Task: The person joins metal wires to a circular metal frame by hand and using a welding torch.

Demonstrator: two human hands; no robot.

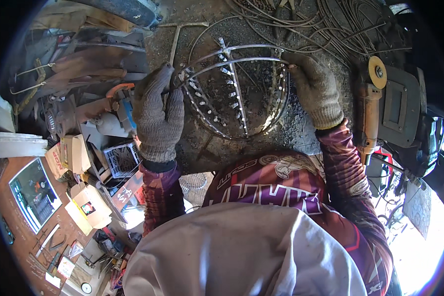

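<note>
A cage-like round frame of welded steel rod [240,98] is between my hands over the worktable. Two curved rods arch over its far side, and short pale metal studs line its bars. My gloved right hand [318,91] is closed around the right rim. At the left rim, my gloved left hand [158,116] has fingers and thumb closed, partly hiding the rods there. A thin T-shaped metal hammer [176,42] points away from that hand. Its handle runs in under my left fingers; whether they grip it is hidden.
An angle grinder [369,106] with a yellowish disc is at the right, beside a dark welding mask [402,103]. Coiled cable [325,29] and pliers [284,15] occupy the far side. Leftward are a blue-grey plastic basket [121,160], cardboard boxes [90,204] and a brown board [22,197].
</note>
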